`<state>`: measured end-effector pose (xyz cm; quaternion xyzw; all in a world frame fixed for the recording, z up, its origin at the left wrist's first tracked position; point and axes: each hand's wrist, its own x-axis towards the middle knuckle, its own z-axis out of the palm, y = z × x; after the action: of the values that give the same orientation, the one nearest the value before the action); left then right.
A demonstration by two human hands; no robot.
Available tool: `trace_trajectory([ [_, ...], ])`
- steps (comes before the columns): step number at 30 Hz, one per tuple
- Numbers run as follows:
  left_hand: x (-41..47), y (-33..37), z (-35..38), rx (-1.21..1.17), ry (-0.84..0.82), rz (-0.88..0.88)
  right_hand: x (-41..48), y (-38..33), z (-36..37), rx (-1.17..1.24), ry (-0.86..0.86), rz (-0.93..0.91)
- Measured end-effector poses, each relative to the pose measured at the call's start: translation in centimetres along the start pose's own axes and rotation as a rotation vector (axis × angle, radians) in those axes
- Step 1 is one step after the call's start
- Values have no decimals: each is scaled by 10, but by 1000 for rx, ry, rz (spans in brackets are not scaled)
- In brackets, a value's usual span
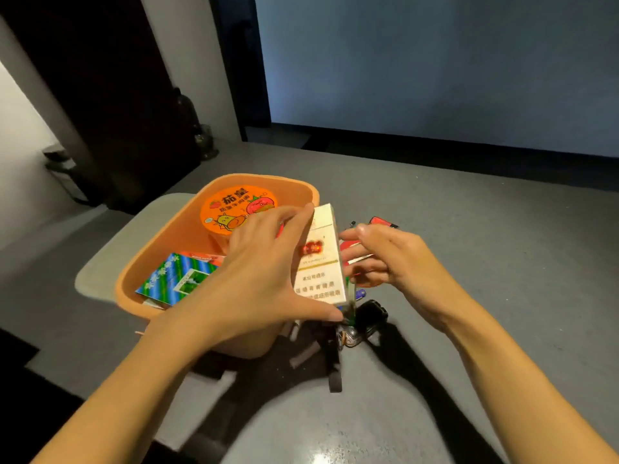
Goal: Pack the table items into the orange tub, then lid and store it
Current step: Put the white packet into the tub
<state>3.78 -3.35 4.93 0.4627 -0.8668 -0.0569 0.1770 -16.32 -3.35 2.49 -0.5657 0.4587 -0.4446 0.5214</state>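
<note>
The orange tub [147,262] stands on the grey table, left of centre. Inside it lie a round orange noodle cup [231,204] and a blue-green printed packet [174,277]. My left hand [254,279] grips a long white and gold carton [323,252] at the tub's right rim, fingers over its top end and thumb under its near end. Just right of the carton, my right hand [385,256] has its fingers spread, holding nothing that I can see. Small items lie under and behind it: a red packet [382,222], a black object [371,314].
A grey flat piece [100,262], perhaps the lid, lies under the tub's left side. Dark straps [335,373] trail toward me on the table. A dark cabinet stands at the back left, a pale wall behind the table.
</note>
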Motion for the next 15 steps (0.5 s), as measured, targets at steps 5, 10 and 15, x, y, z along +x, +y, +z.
trace_trajectory([
  [5,-10,-51,-23,134,21,-120,40,-20,67,-121,-66,-104],
  [10,-16,-108,-22,111,-56,-95,76,-18,109,-202,15,-91],
  [15,-12,-177,-34,-87,-31,-98,109,-9,132,-333,-60,47],
])
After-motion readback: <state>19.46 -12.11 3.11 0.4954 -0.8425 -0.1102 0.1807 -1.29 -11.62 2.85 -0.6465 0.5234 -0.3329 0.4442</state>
